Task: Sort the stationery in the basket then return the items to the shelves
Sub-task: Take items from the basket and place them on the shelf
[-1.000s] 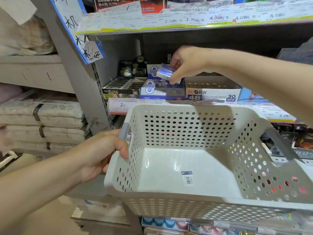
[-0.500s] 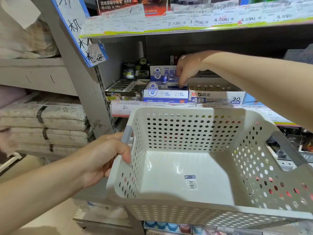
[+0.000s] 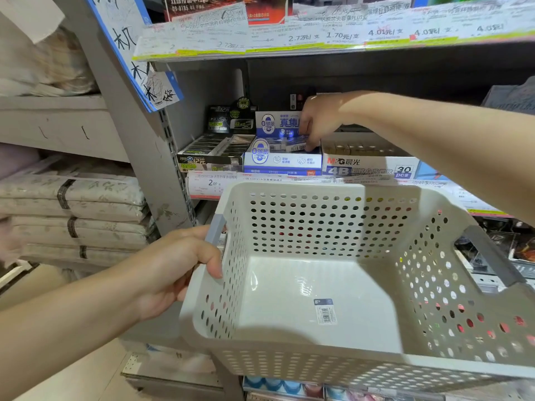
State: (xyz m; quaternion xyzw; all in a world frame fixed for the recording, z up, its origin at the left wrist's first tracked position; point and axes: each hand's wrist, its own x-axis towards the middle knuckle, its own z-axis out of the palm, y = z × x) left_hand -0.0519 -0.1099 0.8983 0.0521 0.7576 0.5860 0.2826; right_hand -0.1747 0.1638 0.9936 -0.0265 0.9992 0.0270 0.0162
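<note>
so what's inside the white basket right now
Nothing but a barcode sticker on the floor of the white basket; no stationery shows. The near front wall hides a thin strip of the floor. The left hand grips its left rim.

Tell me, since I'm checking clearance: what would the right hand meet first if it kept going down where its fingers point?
Probably the erasers in the open blue-and-white carton under the right hand.

Smooth perforated plastic basket point(image 3: 333, 227); glossy cardboard eraser box point(image 3: 282, 163); scuffed painted metal upright point(image 3: 136, 134)
</note>
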